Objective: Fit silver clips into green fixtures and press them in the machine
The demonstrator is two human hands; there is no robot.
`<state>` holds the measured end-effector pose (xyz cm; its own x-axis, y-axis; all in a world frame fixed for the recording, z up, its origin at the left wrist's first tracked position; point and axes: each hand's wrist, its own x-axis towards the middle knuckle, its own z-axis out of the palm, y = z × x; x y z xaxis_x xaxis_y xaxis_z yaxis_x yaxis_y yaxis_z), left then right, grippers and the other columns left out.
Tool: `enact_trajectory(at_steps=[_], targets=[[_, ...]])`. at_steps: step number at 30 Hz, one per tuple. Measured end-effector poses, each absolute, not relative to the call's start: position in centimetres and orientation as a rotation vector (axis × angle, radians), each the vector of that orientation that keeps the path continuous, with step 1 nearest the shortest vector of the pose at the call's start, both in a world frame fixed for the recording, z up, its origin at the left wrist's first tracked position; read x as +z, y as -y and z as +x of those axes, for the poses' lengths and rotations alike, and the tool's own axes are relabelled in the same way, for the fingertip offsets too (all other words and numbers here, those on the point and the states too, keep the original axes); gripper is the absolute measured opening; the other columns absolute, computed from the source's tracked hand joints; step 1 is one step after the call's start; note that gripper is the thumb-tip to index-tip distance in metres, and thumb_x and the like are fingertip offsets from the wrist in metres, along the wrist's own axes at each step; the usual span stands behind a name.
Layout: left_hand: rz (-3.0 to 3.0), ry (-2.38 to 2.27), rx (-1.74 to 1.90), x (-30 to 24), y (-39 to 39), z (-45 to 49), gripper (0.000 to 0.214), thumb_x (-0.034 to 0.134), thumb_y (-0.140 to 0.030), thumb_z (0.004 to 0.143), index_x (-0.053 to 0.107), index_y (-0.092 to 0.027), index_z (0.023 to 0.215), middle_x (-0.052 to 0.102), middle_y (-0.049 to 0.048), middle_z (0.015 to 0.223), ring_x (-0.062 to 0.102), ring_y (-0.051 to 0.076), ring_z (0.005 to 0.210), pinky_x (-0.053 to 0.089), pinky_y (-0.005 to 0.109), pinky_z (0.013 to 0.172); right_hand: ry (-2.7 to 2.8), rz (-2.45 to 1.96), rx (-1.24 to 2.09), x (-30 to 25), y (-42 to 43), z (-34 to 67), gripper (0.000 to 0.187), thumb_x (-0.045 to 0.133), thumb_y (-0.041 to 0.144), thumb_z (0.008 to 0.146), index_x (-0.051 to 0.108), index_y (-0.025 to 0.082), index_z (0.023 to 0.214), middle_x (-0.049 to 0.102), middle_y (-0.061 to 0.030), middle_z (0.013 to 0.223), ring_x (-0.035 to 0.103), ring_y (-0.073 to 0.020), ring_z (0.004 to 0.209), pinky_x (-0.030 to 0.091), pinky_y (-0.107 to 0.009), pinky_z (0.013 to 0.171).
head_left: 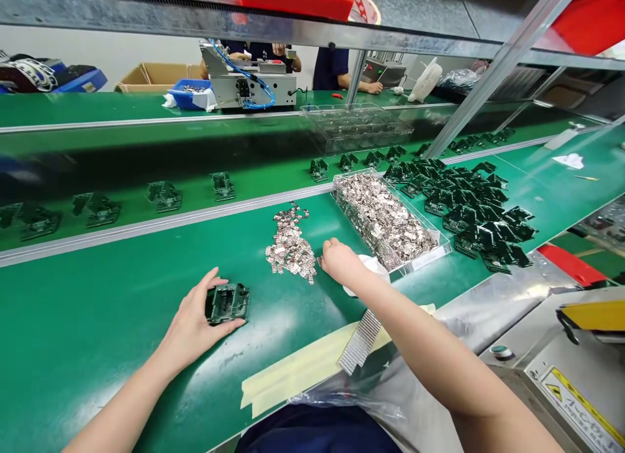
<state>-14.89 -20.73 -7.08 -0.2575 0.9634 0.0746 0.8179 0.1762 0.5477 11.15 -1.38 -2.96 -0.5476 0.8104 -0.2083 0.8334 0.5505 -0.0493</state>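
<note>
My left hand grips a dark green plastic housing between thumb and fingers, low over the green work surface. The housing has an open rectangular middle that faces up. My right hand is closed in a pinch just right of a loose pile of small silvery metal pieces. What its fingertips hold is too small and hidden to make out. Behind that hand stands a clear tray heaped with the same metal pieces. A crumpled white tissue lies partly under my right wrist.
Many dark green housings are heaped at the right. More housings stand along the belt behind the metal rail. A ridged metal strip and yellowish tape lie near the front edge. Co-workers sit across, by a machine.
</note>
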Motion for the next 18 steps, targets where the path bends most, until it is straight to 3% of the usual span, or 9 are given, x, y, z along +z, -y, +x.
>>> enact_trajectory(at_steps=[4,8,10,13,15,18], targets=[[1.809,-2.033,0.667,-6.7,21.0,-15.4,0.098,0.072,-0.053,0.071,0.018,-0.027,0.148,0.061,0.0124,0.132,0.052,0.034,0.127,0.043,0.052,0.102,-2.658,1.381,-0.252,-3.5,1.3,10.6,0.014,0.054,0.005,0.088,0.06,0.005,0.1,0.064,-0.0183,0.099,0.063,-0.0267,0.097,0.05,-0.033,0.081],[1.935,-1.855,0.648,-6.0,21.2,-15.8,0.077,0.075,-0.046,0.071,0.039,-0.029,0.137,0.064,0.0093,0.122,0.058,0.031,0.118,0.047,0.045,0.1,-2.71,1.491,-0.359,-3.5,0.9,11.2,0.016,0.057,0.004,0.084,0.062,0.007,0.098,0.066,-0.0155,0.099,0.065,-0.0238,0.091,0.05,-0.033,0.081],[1.952,-1.834,0.741,-6.0,21.3,-15.7,0.063,0.076,-0.042,0.07,0.05,-0.027,0.126,0.063,0.0099,0.119,0.06,0.029,0.113,0.05,0.042,0.095,-2.742,1.578,-0.446,-3.2,1.1,12.2,0.018,0.056,0.0,0.079,0.064,0.009,0.093,0.066,-0.0157,0.094,0.065,-0.0239,0.088,0.049,-0.031,0.079],[1.83,-1.864,0.963,-6.1,21.2,-14.8,0.046,0.077,-0.038,0.069,0.058,-0.023,0.109,0.06,0.0108,0.115,0.059,0.028,0.111,0.051,0.041,0.092,-2.795,1.686,-0.61,-2.8,2.5,14.4,0.021,0.051,0.004,0.082,0.065,0.012,0.095,0.067,-0.0089,0.084,0.065,-0.0203,0.081,0.049,-0.027,0.074],[1.592,-1.845,1.079,-6.1,21.0,-13.7,0.044,0.08,-0.037,0.064,0.059,-0.021,0.099,0.061,0.0095,0.11,0.062,0.026,0.105,0.054,0.039,0.087,-2.835,1.762,-0.86,-2.8,4.4,16.0,0.026,0.047,0.013,0.088,0.063,0.015,0.109,0.064,-0.0035,0.078,0.063,-0.0162,0.07,0.051,-0.025,0.066],[1.086,-1.708,1.18,-5.2,20.2,-11.3,0.055,0.087,-0.036,0.055,0.056,-0.019,0.097,0.065,0.0028,0.091,0.065,0.017,0.074,0.056,0.027,0.063,-2.735,1.892,-1.782,-2.8,8.0,18.1,0.029,0.05,0.029,0.088,0.064,0.016,0.11,0.059,0.0004,0.068,0.058,-0.0137,0.057,0.051,-0.025,0.054]])
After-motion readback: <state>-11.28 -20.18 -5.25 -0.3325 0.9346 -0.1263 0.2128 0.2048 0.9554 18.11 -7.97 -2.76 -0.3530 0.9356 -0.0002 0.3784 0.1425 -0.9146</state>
